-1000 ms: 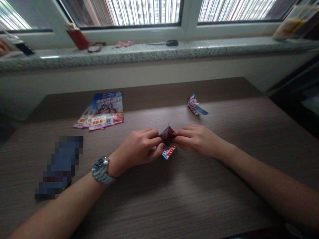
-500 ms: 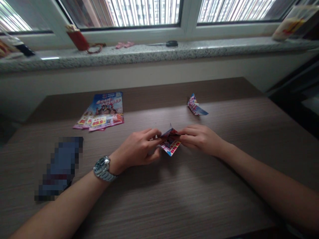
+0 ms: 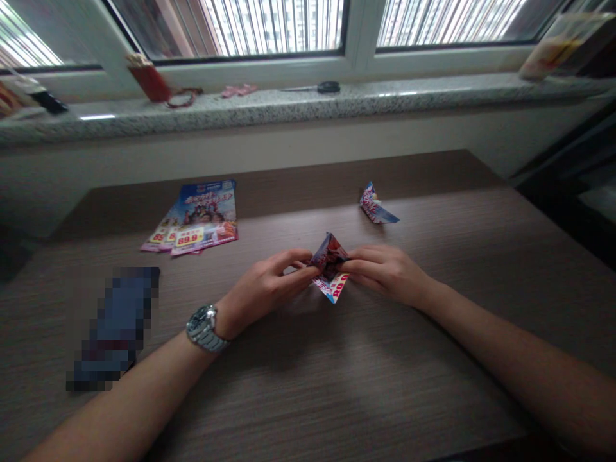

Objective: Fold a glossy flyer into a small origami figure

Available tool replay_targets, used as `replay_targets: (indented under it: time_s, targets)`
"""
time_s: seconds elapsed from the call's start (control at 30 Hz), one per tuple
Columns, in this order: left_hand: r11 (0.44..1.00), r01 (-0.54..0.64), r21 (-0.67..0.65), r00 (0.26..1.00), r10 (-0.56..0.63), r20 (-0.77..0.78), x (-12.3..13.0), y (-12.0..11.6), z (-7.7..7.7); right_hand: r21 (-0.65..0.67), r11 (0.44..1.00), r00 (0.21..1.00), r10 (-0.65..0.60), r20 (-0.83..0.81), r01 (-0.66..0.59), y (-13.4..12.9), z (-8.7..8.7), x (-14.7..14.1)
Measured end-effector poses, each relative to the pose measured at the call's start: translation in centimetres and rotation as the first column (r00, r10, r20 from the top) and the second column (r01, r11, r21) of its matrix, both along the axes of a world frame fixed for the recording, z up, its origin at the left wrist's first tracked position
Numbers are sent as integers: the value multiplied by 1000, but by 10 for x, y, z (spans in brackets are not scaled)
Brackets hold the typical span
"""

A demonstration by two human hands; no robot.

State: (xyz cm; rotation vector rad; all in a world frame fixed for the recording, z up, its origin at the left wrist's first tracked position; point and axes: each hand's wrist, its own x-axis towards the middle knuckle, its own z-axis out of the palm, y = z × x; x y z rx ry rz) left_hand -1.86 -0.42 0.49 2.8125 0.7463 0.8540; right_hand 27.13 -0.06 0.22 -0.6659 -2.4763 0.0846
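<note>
Between my hands, a small folded flyer [image 3: 330,256] is held with its layers spread into a hollow, a dark opening showing in its middle. Its printed lower corner points toward me. My left hand [image 3: 267,282], with a metal watch on the wrist, pinches the flyer's left side between thumb and fingers. On the opposite side, my right hand [image 3: 387,269] grips the right corner; its thumb is mostly hidden. Beyond my right hand stands another folded paper piece [image 3: 378,208], bent upright in a V shape.
A fanned stack of colourful flyers [image 3: 206,215] lies at the table's back left. Nearer, a pixelated dark flat object [image 3: 118,327] rests beside my left forearm. Scissors [image 3: 327,87], pink pieces [image 3: 239,90] and a red container [image 3: 149,80] sit on the granite sill [image 3: 269,109].
The folded flyer has spread wider, its far point now raised and its inside showing more. My left thumb has closed in against the paper. My right hand has barely moved.
</note>
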Motion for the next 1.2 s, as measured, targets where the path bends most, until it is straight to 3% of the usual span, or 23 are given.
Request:
replay_targets:
  time_s: [0.37, 0.73, 0.97, 1.2]
  targets:
    - [988, -24, -152, 994, 40, 100, 4, -2, -3, -198, 980, 988, -58, -140, 29, -3, -6, -3]
    - [983, -73, -171, 989, 93, 113, 8, -2, 2, -318, 948, 974, -94, -206, 24, -4, -3, -5]
    - [962, -92, -259, 978, 136, 159, 10, -1, 0, -479, 871, 935, -251, -250, 106, -5, -5, -7]
    - [907, -105, -409, 927, 237, 289, 14, -1, -6, -598, 797, 894, -323, -310, 81, -6, -8, -10]
